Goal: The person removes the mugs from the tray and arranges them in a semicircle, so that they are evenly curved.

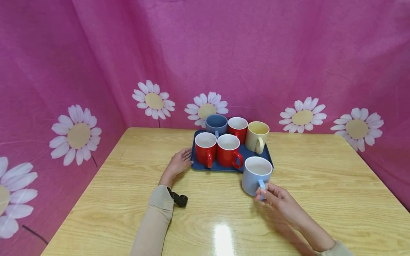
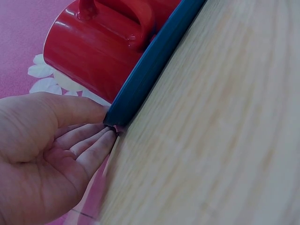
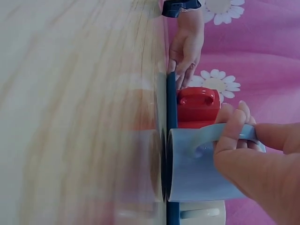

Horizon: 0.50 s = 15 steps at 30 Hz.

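My right hand [image 1: 282, 204] pinches the handle of a light blue mug [image 1: 254, 179] with a white inside. The mug is upright and overlaps the front right edge of the navy tray [image 1: 246, 151] in the head view; its base is close over the tray in the right wrist view. At the tray's left side, my left hand [image 1: 178, 163] touches the edge near the front corner, thumb [image 2: 84, 110] at the rim and fingers fairly straight. On the tray stand a front left red mug [image 1: 201, 153], another red mug [image 1: 225, 156] beside it, and a cream mug [image 1: 255, 138] at the back right.
Along the back of the tray are a dark blue mug [image 1: 215, 124] and a third red mug [image 1: 241, 134]. The wooden table [image 1: 323, 177] ends at a pink curtain [image 1: 250, 53] printed with daisies. A black device [image 1: 179, 200] is strapped on the left wrist.
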Motion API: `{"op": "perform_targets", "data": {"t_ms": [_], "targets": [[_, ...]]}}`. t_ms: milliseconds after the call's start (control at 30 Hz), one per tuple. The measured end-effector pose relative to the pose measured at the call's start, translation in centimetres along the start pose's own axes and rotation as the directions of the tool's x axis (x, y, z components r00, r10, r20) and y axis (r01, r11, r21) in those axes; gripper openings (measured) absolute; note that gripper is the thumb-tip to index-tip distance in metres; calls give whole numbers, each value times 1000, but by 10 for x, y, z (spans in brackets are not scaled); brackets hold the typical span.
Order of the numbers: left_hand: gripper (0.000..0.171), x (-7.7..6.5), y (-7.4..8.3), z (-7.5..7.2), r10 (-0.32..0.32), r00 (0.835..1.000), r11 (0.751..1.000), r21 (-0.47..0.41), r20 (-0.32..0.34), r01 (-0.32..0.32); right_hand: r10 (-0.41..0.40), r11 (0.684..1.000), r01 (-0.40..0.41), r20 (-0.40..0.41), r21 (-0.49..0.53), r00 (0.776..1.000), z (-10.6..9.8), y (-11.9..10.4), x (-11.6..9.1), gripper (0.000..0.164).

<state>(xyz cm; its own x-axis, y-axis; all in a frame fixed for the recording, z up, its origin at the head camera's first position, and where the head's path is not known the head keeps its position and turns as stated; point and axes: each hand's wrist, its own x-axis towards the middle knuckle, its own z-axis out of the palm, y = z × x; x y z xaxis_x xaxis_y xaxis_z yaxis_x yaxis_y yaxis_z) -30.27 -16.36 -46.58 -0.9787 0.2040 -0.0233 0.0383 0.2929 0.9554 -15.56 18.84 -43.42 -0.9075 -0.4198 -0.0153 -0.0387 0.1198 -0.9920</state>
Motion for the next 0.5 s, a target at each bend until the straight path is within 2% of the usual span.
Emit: {"op": "perform_targets", "data": {"t_ms": [133, 367, 500], "targets": [[60, -1, 0, 0, 3, 1000, 1000, 2, -4, -3, -6, 1000, 6, 33, -19, 999, -2, 1, 1, 26], [60, -4, 4, -1, -8, 1000, 1000, 1, 1, 8, 56, 997, -55, 27, -45, 998, -2, 1, 1, 31], [60, -1, 0, -1, -11, 1000, 1000, 15, -6, 11, 53, 997, -52, 32, -48, 998, -2, 0, 2, 31]]}}
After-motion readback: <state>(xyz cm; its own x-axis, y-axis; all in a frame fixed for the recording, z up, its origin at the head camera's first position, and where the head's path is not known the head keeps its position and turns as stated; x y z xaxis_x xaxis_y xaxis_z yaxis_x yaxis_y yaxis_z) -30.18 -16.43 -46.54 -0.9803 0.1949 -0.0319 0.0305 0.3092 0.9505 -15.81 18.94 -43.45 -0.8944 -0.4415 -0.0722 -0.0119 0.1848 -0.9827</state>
